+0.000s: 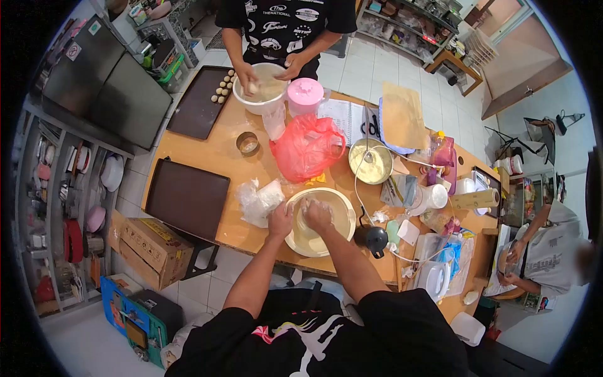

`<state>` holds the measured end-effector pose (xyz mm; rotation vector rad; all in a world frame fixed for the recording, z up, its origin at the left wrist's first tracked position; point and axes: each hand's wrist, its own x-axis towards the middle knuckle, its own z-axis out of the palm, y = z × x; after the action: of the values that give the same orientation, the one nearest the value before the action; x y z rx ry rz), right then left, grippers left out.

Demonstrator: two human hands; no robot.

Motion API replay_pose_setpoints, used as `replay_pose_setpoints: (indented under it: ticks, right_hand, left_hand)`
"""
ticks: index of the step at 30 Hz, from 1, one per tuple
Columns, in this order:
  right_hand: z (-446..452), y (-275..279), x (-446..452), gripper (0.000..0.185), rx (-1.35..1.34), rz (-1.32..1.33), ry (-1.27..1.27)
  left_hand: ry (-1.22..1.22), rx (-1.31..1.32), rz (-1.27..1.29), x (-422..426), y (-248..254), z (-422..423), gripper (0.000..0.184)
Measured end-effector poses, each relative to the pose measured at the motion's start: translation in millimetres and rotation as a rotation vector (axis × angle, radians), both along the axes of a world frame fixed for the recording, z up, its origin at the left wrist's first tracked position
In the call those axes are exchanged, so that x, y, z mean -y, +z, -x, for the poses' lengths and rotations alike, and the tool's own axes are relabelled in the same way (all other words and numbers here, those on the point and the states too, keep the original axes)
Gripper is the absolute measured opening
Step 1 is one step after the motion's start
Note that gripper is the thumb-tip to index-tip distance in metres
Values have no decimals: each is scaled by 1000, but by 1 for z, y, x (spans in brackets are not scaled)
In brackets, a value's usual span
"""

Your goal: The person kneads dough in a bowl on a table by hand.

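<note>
In front of me at the table's near edge is a cream-coloured mixing bowl (345, 235) with pale, floury contents inside. My left hand (281, 220) is closed on the bowl's upper left rim. Inside the bowl's far side, my right hand (318, 215) has its fingers curled and coated in something white; what they hold, if anything, is hidden. A clear plastic bag of white powder (260, 202) lies just left of my left hand. Beyond the bowl sits a red plastic bag (304, 151).
An empty dark baking tray (188, 198) lies left; another tray (196, 107) holds several dough balls (224, 86). Opposite, a person (286, 31) works over a white bowl (261, 108). A metal bowl of pale cream (370, 162), a hand mixer (375, 240) and containers crowd the right.
</note>
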<state>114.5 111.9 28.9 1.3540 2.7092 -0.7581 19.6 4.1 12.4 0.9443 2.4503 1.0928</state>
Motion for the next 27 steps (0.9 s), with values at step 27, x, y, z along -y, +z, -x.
replay_pose_setpoints:
  ticks: [27]
  right_hand:
    - [-76, 63, 55, 17, 183, 29, 118]
  left_hand:
    - [60, 11, 63, 0, -3, -1, 41]
